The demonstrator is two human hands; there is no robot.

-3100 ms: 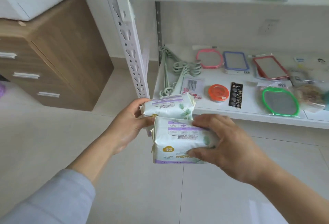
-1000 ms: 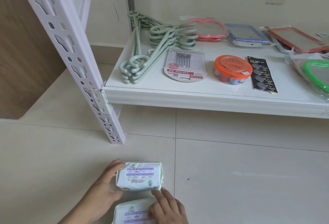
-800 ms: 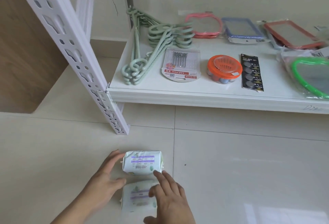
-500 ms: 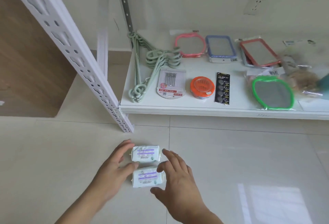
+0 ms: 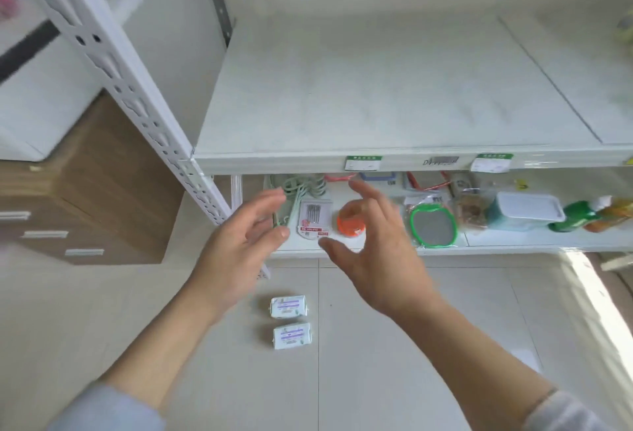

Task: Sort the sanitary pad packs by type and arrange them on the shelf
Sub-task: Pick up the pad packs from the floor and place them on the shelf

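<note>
Left hand [image 5: 239, 252] and right hand [image 5: 373, 249]: fingers spread, holding nothing, raised since release. Two pad packs [image 5: 289, 321] now lie on floor [image 5: 394, 345] at 6 o'clock.

No print reads clearly: shelf-edge labels [image 5: 363, 162], the two packs [image 5: 288, 306], the red-edged card [image 5: 314, 218], all blurred.

We list two sanitary pad packs [image 5: 288, 306] on the floor [image 5: 394, 345], one behind the other, before the shelf [image 5: 376, 94].
</note>
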